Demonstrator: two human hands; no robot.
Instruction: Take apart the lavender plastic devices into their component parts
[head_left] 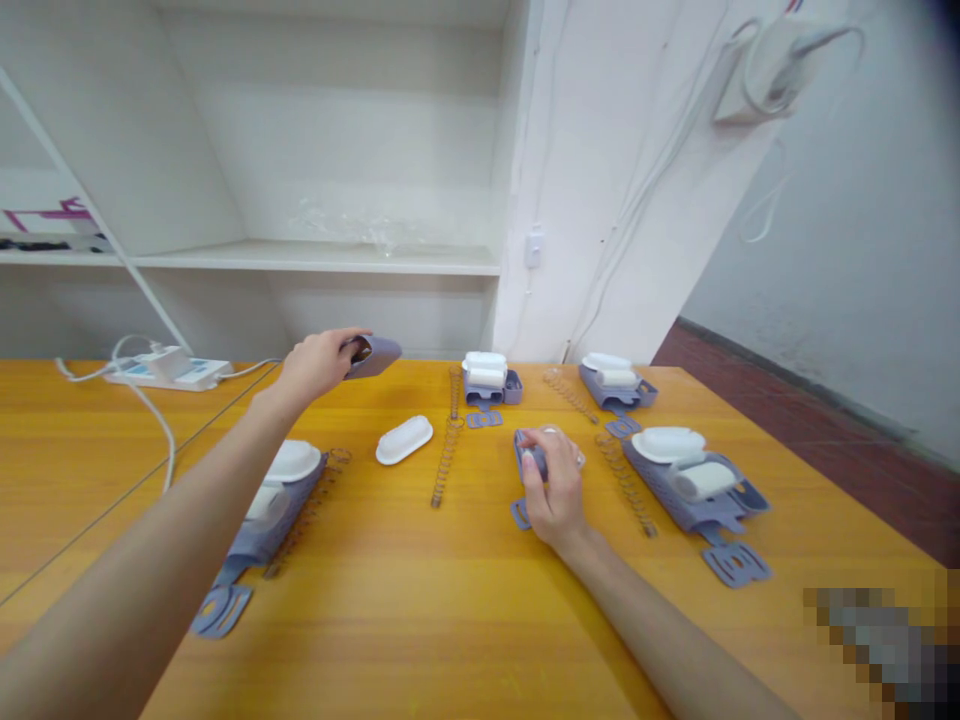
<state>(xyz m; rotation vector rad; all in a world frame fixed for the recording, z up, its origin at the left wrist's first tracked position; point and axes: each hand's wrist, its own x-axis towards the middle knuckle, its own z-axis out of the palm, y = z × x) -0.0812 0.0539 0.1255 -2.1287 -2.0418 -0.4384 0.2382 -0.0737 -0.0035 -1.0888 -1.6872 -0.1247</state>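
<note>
My left hand (319, 362) is raised over the back of the table, its fingers closed on a grey-purple hollow plastic housing (379, 357). Lower and to the right, my right hand (553, 485) has its fingers closed around a small grey plastic part (519, 452) at the table surface. Something whitish shows behind those fingers, partly hidden. By that wrist lies a flat grey slotted plate (520, 514). Between the hands are a white oval cover (405, 440) and a coil spring (445, 470).
Grey housings with white covers and rollers lie at the left (281, 510), back (486, 380), back right (616, 382) and right (694, 480). Springs (628, 490) lie beside them. A power strip (172, 370) with cables sits back left. White shelving (322, 258) stands behind the table.
</note>
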